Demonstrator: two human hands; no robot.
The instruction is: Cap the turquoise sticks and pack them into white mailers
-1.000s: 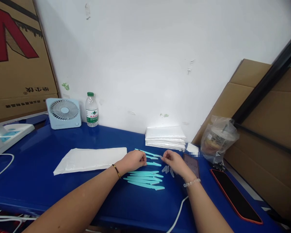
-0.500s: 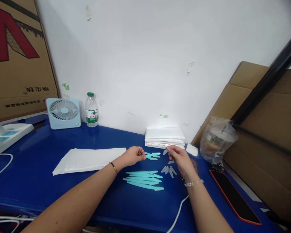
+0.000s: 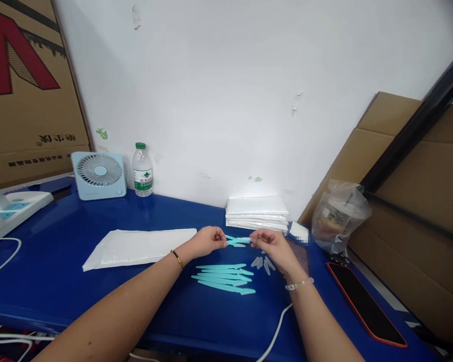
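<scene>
My left hand [image 3: 208, 240] is closed in a pinch on the handle of a turquoise eyebrow razor [image 3: 237, 241]. At the blade end of that razor is my right hand [image 3: 271, 245], its fingers pinched on a small clear blade cap, which they mostly cover. One or two more turquoise razors lie just behind and under the held one. Nearer to me, several turquoise eyebrow razors [image 3: 223, 279] lie in a loose row, blades to the right. Several loose translucent caps [image 3: 265, 264] rest on the table below my right hand.
Beyond my hands are a stack of white padded envelopes [image 3: 256, 207] and a single envelope [image 3: 136, 249] at left. A fan [image 3: 99, 176] and water bottle [image 3: 142, 171] stand by the wall. A phone [image 3: 366, 304] and a bagged cup [image 3: 337, 221] are at right.
My right hand has moved slightly left and down, bringing the clear cap to the razor's blade end. My left hand has stayed in place with the razor.
</scene>
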